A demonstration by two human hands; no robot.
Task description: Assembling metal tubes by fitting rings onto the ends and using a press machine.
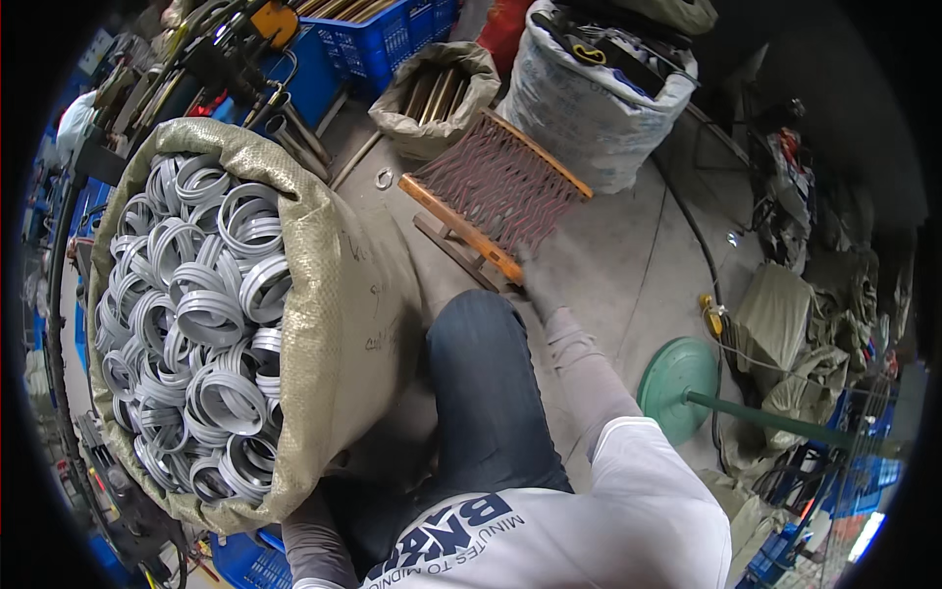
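A seated person's right hand [538, 293] reaches to the near corner of a wooden rack [494, 191] strung with dark red zigzag springs, lying on the concrete floor [628, 255]; whether the fingers have closed on it cannot be told. The left hand is hidden behind a woven sack [339, 294] of grey metal rings [211, 314]. The rack looks stiff and fairly light, best held by its orange side rails. More sacks and blue crates [378, 39] crowd the workshop.
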